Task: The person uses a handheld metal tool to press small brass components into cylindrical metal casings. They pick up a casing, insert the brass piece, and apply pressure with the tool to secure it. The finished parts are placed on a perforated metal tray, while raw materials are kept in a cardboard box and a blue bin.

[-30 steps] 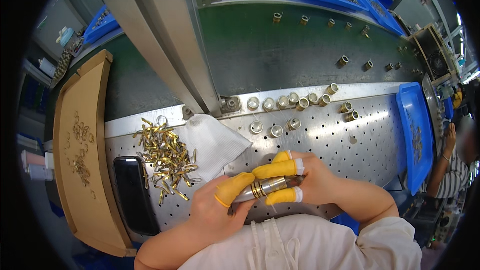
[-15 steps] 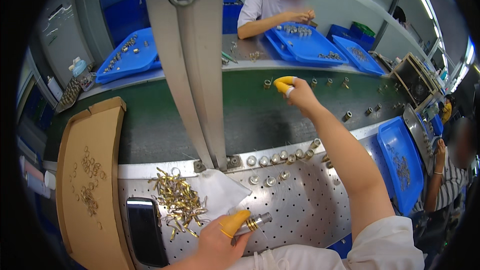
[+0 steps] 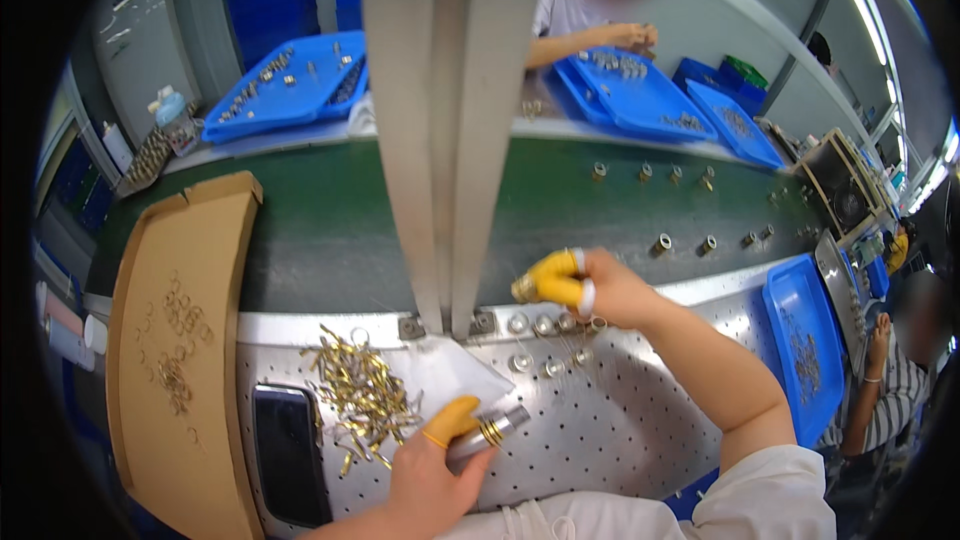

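Note:
My left hand (image 3: 425, 480), a yellow finger cot on it, is closed round a metal cylinder (image 3: 505, 424) with brass-coloured rings, held just above the perforated steel worktop (image 3: 620, 430). Yellow cots also cover fingers of my right hand (image 3: 605, 290), which pinches a small metal fitting (image 3: 523, 287) at the conveyor's near edge. Just below that hand stand several small metal cylinders (image 3: 522, 363) with thin wires, partly hidden by it. Beside my left hand lie a heap of brass-coloured clips (image 3: 365, 395) and a white cloth (image 3: 455, 368).
A metal post (image 3: 440, 140) rises before the green conveyor (image 3: 320, 230), which carries several fittings (image 3: 663, 243). On the left are a black phone (image 3: 290, 455) and a cardboard tray (image 3: 235, 280) with wire rings. Blue trays (image 3: 640, 105) stand by a person opposite; another (image 3: 790, 290) is right.
My right hand has come back from the far side of the conveyor toward me and now holds a fitting. The left hand keeps its cylinder, shifted slightly left. The view has turned somewhat.

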`<action>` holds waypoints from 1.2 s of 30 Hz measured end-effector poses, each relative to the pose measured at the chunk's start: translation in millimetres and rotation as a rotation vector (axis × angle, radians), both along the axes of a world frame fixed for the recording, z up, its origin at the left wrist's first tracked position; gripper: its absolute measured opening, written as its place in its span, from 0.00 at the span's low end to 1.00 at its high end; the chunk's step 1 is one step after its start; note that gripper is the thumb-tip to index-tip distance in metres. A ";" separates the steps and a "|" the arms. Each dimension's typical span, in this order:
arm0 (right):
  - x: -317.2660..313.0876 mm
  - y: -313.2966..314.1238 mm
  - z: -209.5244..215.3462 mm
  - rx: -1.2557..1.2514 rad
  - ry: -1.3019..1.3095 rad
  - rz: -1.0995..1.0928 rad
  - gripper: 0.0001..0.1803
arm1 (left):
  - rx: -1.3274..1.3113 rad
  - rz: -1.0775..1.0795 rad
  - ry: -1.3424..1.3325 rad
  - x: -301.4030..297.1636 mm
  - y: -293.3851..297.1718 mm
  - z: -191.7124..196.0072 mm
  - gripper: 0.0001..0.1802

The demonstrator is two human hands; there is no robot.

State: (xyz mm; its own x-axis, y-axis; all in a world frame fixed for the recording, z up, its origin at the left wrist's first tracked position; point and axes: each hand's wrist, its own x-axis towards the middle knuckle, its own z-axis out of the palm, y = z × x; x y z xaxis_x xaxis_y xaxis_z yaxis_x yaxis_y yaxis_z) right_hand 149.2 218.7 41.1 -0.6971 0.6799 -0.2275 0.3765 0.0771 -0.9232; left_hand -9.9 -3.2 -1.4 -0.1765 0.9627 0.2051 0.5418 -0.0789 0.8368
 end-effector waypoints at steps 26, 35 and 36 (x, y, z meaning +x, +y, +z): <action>57.9 -113.7 -39.3 -0.360 0.132 -0.006 0.12 | 0.125 -0.208 0.116 12.7 5.4 -8.9 0.23; 60.2 -119.8 -39.7 -0.047 0.250 0.046 0.15 | 0.133 -0.211 0.064 12.2 5.6 -11.4 0.25; 60.5 -119.4 -42.1 0.016 0.284 0.051 0.15 | 0.121 -0.208 0.045 12.5 5.3 -12.7 0.25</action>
